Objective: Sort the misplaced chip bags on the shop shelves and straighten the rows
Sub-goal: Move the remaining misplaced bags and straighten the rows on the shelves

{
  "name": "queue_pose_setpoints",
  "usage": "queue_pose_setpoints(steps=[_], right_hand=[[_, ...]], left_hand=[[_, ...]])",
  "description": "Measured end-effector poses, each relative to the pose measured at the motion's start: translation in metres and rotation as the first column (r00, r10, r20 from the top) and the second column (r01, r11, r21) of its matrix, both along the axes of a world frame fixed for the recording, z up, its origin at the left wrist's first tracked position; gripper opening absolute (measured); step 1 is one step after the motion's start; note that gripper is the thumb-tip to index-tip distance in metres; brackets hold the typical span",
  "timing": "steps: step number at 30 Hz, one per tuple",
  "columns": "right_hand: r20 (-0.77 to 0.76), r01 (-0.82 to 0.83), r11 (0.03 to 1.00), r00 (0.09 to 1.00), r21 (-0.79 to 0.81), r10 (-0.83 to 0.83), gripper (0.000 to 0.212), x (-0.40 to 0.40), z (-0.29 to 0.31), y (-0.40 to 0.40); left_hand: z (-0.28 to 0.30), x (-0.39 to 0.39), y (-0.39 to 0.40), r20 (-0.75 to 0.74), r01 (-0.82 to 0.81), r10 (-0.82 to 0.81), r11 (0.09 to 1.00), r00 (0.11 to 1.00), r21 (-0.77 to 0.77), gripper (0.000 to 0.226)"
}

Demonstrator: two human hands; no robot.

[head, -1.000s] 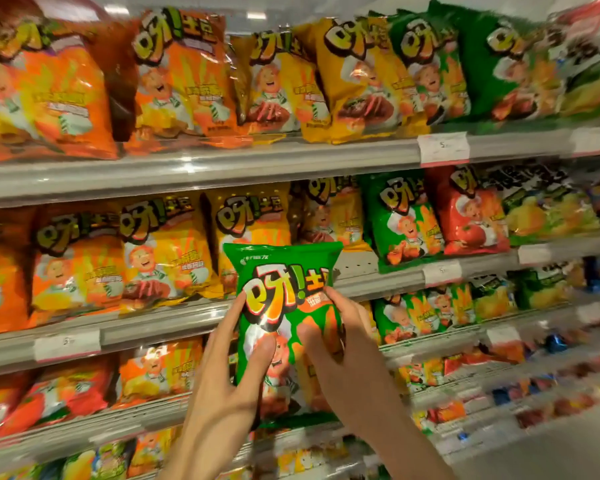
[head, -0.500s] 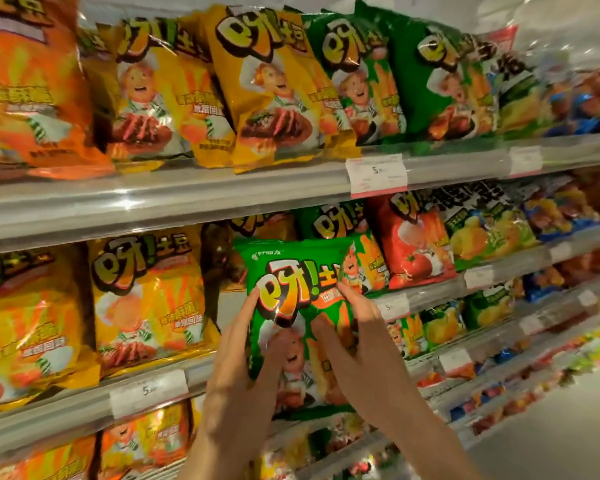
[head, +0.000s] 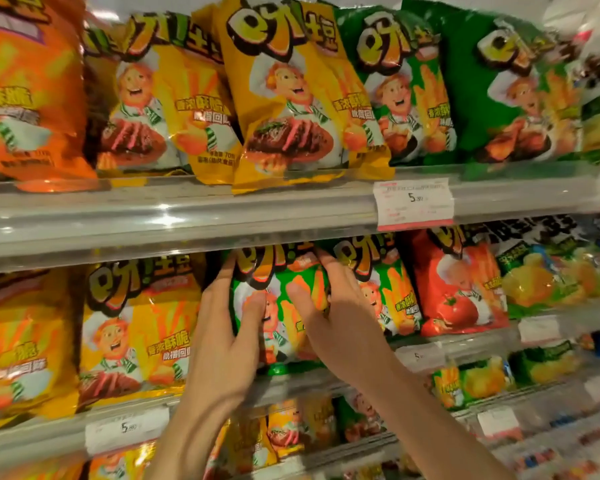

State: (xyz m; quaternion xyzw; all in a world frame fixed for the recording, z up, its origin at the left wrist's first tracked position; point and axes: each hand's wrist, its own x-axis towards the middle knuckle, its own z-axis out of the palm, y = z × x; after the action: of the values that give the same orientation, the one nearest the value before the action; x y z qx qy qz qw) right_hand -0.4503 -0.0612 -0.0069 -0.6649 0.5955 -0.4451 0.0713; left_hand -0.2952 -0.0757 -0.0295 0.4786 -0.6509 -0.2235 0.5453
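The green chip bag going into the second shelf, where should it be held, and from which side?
By its two long side edges, coming from the front. The green chip bag stands upright, face out, and is puffed at its middle, so the left hand and right hand flank it, thumbs on the face, fingers behind.

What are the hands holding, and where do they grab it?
Both hands hold one green chip bag on the middle shelf. The left hand grips its left edge, and the right hand grips its right side, thumbs on the front.
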Motion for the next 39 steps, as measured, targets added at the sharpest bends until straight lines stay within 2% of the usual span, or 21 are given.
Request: queue_pose_setpoints(steps=[5,7,9,13,16,19,23,27,31,39], right_hand=[[-0.021,-0.103,0.979,0.995,-0.177,0.1,0.06,-0.017,-0.012,-0.011],[-0.009,-0.171,0.967,0.985,-0.188,0.172,0.057,-0.026,-0.013,-0.01],[-0.077,-0.2,0.969,0.979,-0.148,0.19,0.055,-0.034,-0.014,-0.011],[-0.256,-0.235,0.971,0.937,0.036,0.236,0.058,-0.034,-0.018,-0.013],[-0.265,-0.269,0.962,0.925,0.057,0.274,0.058,-0.031,-0.019,-0.016],[-0.251,-0.285,0.957,0.924,0.046,0.288,0.055,-0.031,-0.02,-0.022],[-0.271,-0.269,0.962,0.924,0.037,0.269,0.057,-0.031,-0.026,-0.022],[-0.328,-0.219,0.974,0.917,0.06,0.227,0.061,-0.032,-0.028,-0.017],[-0.371,-0.197,0.98,0.911,-0.003,0.181,0.063,-0.037,-0.025,-0.012],[-0.412,-0.045,0.964,0.909,-0.264,-0.07,0.063,-0.066,-0.025,-0.001]], left_hand=[[-0.002,-0.01,-0.006,0.087,-0.156,0.159,0.987,0.983,-0.042,0.054],[-0.006,-0.013,-0.005,0.121,-0.216,0.224,0.973,0.967,-0.077,0.05],[-0.012,-0.015,-0.005,0.152,-0.271,0.287,0.956,0.946,-0.115,0.046],[-0.017,-0.021,-0.008,0.233,-0.361,0.403,0.91,0.885,-0.203,0.041],[-0.02,-0.024,-0.011,0.293,-0.376,0.455,0.88,0.841,-0.29,0.035],[-0.021,-0.016,-0.015,0.348,-0.374,0.448,0.89,0.823,-0.262,0.047],[-0.021,-0.012,-0.01,0.409,-0.357,0.431,0.901,0.805,-0.247,0.046],[-0.021,-0.01,-0.002,0.393,-0.37,0.427,0.904,0.814,-0.216,0.048],[-0.018,-0.012,0.003,0.383,-0.36,0.436,0.897,0.814,-0.257,0.055],[-0.016,-0.041,0.021,0.32,-0.387,0.523,0.83,0.79,-0.401,0.053]])
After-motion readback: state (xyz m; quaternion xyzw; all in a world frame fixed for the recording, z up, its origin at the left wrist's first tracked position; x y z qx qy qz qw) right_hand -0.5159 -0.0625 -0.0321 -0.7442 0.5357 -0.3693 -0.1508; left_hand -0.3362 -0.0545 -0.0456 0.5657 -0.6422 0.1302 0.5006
